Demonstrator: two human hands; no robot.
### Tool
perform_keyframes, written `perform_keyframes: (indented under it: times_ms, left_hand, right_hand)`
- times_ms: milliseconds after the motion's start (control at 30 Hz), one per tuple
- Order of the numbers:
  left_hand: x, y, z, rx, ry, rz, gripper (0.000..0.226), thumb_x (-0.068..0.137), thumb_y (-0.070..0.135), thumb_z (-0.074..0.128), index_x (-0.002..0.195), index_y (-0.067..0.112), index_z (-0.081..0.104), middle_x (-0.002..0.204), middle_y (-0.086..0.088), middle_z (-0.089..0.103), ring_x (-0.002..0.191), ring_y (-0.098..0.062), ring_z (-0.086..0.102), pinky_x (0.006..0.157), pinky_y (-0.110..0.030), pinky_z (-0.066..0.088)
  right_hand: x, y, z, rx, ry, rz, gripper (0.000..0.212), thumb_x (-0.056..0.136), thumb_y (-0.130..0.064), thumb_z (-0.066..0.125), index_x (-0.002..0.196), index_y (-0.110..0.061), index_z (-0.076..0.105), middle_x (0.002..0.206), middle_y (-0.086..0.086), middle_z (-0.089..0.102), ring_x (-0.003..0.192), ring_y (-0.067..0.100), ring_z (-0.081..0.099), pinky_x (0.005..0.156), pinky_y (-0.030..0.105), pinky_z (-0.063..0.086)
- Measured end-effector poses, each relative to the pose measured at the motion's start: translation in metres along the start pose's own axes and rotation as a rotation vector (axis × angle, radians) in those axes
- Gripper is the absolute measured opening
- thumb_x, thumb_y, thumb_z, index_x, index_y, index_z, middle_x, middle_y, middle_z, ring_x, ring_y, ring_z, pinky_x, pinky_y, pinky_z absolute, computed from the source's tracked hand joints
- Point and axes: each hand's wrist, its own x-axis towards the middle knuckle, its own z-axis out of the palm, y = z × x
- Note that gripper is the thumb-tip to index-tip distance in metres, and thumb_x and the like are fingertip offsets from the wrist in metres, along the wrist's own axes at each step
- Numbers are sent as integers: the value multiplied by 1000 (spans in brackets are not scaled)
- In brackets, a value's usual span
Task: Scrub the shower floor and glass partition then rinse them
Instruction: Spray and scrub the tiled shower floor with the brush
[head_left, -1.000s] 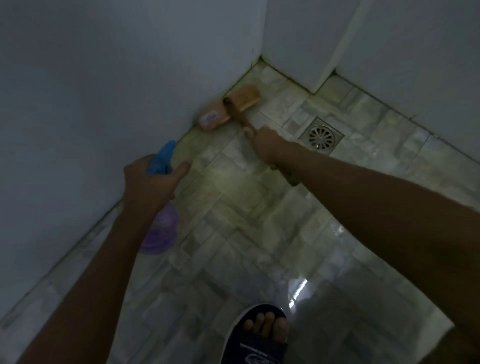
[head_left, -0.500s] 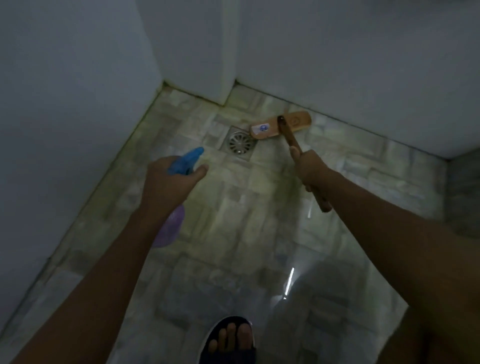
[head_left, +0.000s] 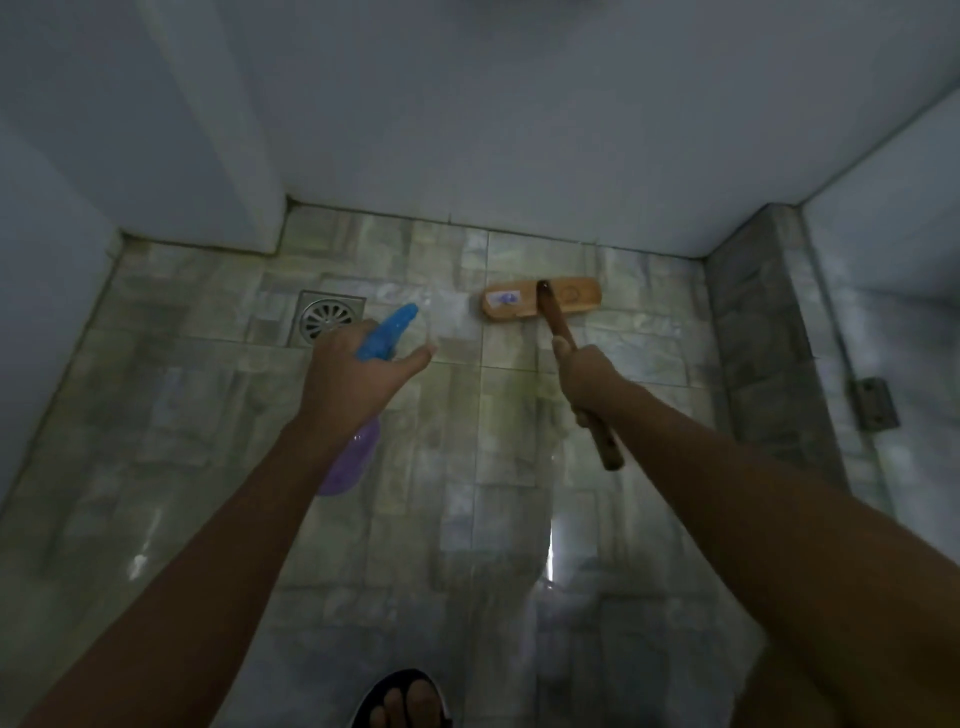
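Gripping the brush (head_left: 543, 300) right hand (head_left: 587, 376), left hand (head_left: 353, 379) holds spray bottle (head_left: 387, 332).

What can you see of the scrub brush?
The scrub brush has a flat, light wooden-looking head with a small sticker on its left part and a darker brown handle from its middle. The head lies on the tiled floor close to the back wall, right of the drain. The right hand grips the handle.
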Motion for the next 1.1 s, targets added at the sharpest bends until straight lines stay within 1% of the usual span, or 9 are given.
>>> perform_keyframes:
  times_ms: [100, 200, 300, 400, 467, 633, 700, 900, 1100]
  left_hand:
    - [0, 1, 7, 6, 37, -20, 68, 66, 70, 67, 63, 3, 55, 57, -13, 55, 53, -29, 55, 56, -42, 49]
    - [-2, -1, 3, 41, 41, -6, 67, 69, 68, 66, 61, 2, 54, 55, -14, 54, 52, -29, 54, 54, -44, 50]
    - [-4, -6, -1, 42, 39, 25, 68, 71, 66, 67, 59, 2, 52, 53, -13, 52, 50, -29, 53, 53, -43, 49]
    - [-6, -8, -1, 44, 14, 26, 67, 71, 67, 65, 64, 1, 60, 53, -10, 52, 49, -26, 53, 53, -38, 48]
    - [-8, -7, 1, 83, -19, 10, 63, 69, 72, 61, 70, 9, 63, 54, -8, 53, 50, -23, 54, 54, -35, 46]
    - [3, 3, 6, 151, -47, 53, 69, 69, 76, 58, 83, 9, 71, 54, -1, 53, 49, -14, 51, 53, -31, 45]
    - [9, 10, 8, 109, -70, 27, 59, 67, 71, 67, 69, 12, 64, 54, -3, 54, 50, -20, 56, 53, -38, 51]
    - [20, 25, 24, 144, -97, 51, 46, 73, 51, 77, 60, 13, 54, 53, 2, 50, 47, -12, 46, 51, -27, 37]
    - [19, 34, 31, 79, -60, 98, 46, 75, 44, 80, 60, 9, 55, 54, -3, 52, 47, -12, 45, 49, -25, 36]
  right_hand:
    - [-20, 7, 33, -35, -107, -112, 55, 104, -54, 35, 112, -5, 58, 93, 13, 62, 66, 24, 57, 51, 32, 49]
    - [-69, 59, 40, -210, -275, -187, 53, 104, -56, 34, 95, -10, 60, 81, 6, 64, 62, 16, 58, 55, 27, 48]
    - [-62, 89, 11, -248, -170, -106, 62, 101, -61, 35, 100, -6, 63, 92, 16, 68, 74, 28, 65, 54, 30, 47]
    - [-20, 69, -19, -66, -17, 33, 59, 101, -61, 36, 101, -5, 57, 80, 12, 60, 58, 27, 58, 37, 28, 43]
    - [4, 41, -23, 77, 28, 40, 57, 102, -58, 35, 108, -4, 56, 79, 12, 59, 53, 25, 54, 41, 28, 46]
    - [-11, -3, 23, 33, -116, -77, 53, 102, -58, 34, 114, -8, 51, 83, 9, 57, 60, 22, 54, 44, 26, 44]
    - [-26, 10, 27, -130, -203, -131, 51, 101, -62, 33, 104, -14, 47, 85, 8, 57, 66, 24, 59, 44, 27, 44]
    - [36, 53, -60, 174, 71, 88, 46, 105, -49, 38, 80, -11, 47, 73, 12, 52, 51, 23, 48, 42, 28, 42]
    - [64, 42, -74, 251, 54, 125, 49, 103, -52, 34, 101, -8, 56, 71, 9, 53, 49, 21, 47, 45, 27, 45]
